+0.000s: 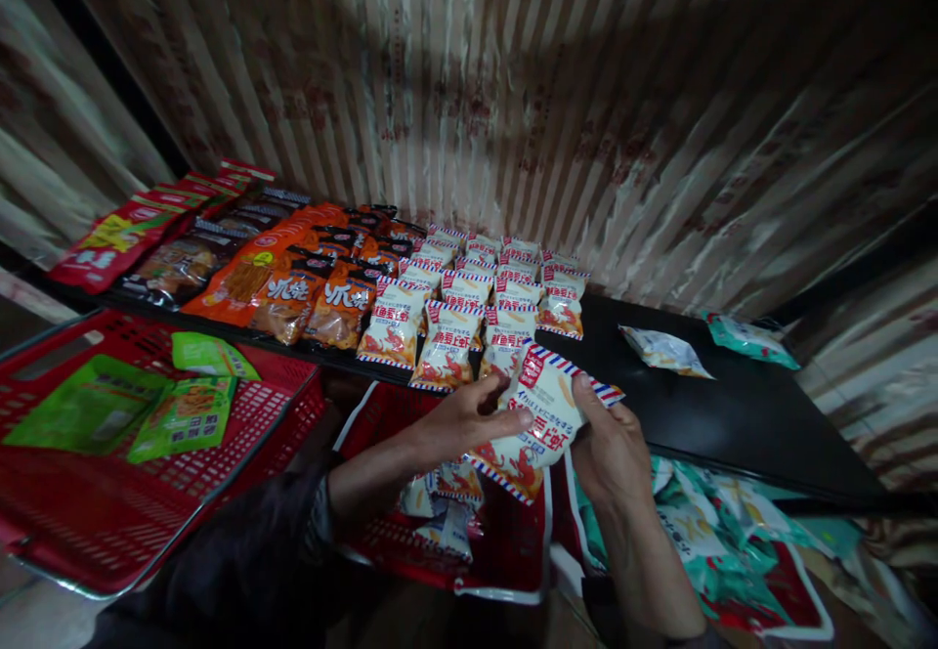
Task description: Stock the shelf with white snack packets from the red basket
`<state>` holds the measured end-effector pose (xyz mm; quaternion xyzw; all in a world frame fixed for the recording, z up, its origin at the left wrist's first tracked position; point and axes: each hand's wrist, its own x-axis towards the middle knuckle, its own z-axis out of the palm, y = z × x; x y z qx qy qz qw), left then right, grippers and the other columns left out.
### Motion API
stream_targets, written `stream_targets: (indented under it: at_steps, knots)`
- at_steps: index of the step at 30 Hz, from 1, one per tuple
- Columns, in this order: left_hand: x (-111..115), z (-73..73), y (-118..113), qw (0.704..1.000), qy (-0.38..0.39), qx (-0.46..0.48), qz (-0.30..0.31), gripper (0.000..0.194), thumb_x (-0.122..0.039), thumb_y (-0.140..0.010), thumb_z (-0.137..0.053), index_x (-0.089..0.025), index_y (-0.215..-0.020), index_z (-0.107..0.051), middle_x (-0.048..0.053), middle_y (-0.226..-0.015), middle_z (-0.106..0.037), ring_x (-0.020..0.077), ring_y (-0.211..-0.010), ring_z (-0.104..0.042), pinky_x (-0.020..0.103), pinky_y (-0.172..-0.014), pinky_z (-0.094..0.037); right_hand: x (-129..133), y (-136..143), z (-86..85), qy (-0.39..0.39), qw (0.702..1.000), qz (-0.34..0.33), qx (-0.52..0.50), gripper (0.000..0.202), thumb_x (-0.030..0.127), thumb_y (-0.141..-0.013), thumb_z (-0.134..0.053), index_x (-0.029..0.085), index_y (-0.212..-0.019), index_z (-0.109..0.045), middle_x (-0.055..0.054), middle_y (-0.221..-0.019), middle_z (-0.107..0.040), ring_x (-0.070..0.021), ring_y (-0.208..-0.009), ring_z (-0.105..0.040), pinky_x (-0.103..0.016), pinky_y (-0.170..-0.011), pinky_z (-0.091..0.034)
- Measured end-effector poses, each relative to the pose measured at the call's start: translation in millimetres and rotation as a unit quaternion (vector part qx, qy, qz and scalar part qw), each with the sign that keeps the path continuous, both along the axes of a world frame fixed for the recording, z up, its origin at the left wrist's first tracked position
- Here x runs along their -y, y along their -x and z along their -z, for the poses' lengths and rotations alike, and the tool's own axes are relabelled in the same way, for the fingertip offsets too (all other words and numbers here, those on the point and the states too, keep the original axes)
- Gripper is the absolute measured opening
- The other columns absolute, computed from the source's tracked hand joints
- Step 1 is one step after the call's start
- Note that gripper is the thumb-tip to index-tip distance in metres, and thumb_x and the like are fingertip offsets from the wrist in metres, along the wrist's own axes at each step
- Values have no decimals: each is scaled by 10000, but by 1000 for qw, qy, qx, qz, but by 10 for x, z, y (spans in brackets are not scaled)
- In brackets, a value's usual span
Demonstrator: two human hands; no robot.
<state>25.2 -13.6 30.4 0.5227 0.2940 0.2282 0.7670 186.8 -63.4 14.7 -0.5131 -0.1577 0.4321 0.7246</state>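
Packet (538, 414), white with red and blue edging, sits in both your hands just off the shelf's (733, 405) front edge, above a red basket (513, 541). Your left hand (458, 419) has its fingers closed on the packet's left side, thumb stretched across its face. Your right hand (612, 449) pinches the right edge, thumb on top. Rows of matching packets (469, 307) lie along the shelf's middle, orange packs (293, 278) to their left. Near the right end lie a pale pack (663, 351) and a green pack (747, 336). Another basket (109, 473) at the left holds green packs (183, 414).
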Motion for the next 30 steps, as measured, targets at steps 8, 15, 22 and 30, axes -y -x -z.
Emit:
stream_targets:
  at_steps: [8, 15, 22, 30]
  knots:
    - [-78, 131, 16, 995, -66, 12, 70, 432, -355, -767, -709, -145, -1133, -615, 111, -1149, -688, 244, -1018, -647, 359, -880, -478, 26, -365, -53, 19, 979, -38, 199, 456, 447, -634, -844, 233, -1025, -748, -16, -847, -766, -150, -670, -647, -273, -630, -519]
    - [-76, 253, 17, 981, -163, -63, 87, 437, -342, -795, -657, -149, -1184, -615, 110, -1116, -696, 248, -1000, -651, 356, -855, -498, 71, -458, -69, 26, 949, -75, 305, 365, 457, -631, -820, 229, -915, -787, -45, -915, -775, -191, -759, -677, -300, -656, -552]
    - [-61, 221, 21, 962, -227, -121, 91, 381, -350, -790, -624, -150, -1114, -645, 66, -956, -713, 193, -830, -643, 274, -706, -481, 60, -436, -45, 36, 935, -58, 347, 268, 454, -650, -792, 205, -748, -789, -16, -700, -742, -155, -614, -627, -257, -550, -491]
    - [-61, 111, 73, 941, -272, -179, 90, 284, -400, -825, -536, -137, -886, -624, 21, -762, -621, 146, -674, -541, 232, -573, -396, 76, -398, -72, 51, 941, -7, 335, 348, 507, -683, -764, 183, -809, -770, -23, -729, -740, -167, -637, -636, -260, -558, -478]
